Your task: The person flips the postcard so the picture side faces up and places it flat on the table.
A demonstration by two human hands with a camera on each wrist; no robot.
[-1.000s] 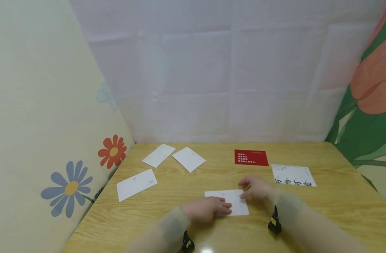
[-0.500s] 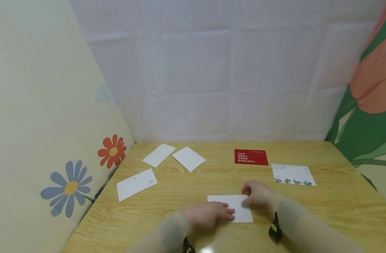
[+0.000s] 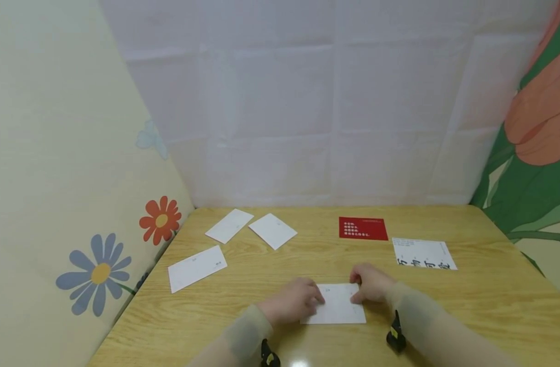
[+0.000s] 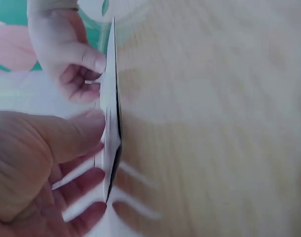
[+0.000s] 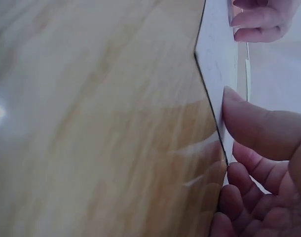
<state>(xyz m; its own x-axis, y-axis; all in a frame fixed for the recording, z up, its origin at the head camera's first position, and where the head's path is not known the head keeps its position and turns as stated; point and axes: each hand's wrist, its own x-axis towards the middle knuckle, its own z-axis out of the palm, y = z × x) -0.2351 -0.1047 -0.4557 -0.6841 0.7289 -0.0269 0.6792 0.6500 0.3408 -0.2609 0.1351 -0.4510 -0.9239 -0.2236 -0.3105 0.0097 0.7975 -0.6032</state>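
A white postcard [image 3: 337, 310] with faint small print lies near the front middle of the table, its long side across. My left hand [image 3: 292, 302] holds its left edge; in the left wrist view the thumb is against the printed face and the fingers spread along the edge. At the other end my right hand [image 3: 373, 283] pinches the right edge, its thumb [image 5: 254, 118] on the face and its fingers curled at the border. The postcard [image 4: 110, 94] shows a dark underside edge close to the tabletop. Parts of its left side are hidden under the left hand.
Three white cards, including one nearer card [image 3: 197, 268], lie on the left of the wooden table [image 3: 243, 275]. A red card [image 3: 363, 228] and a white card with black lettering [image 3: 424, 254] lie at the right. A white cloth [image 3: 270, 102] hangs behind.
The postcard has slid a little toward me and to the right. My left hand has moved off the middle of its face to the left edge; the right hand has closed round the right edge.
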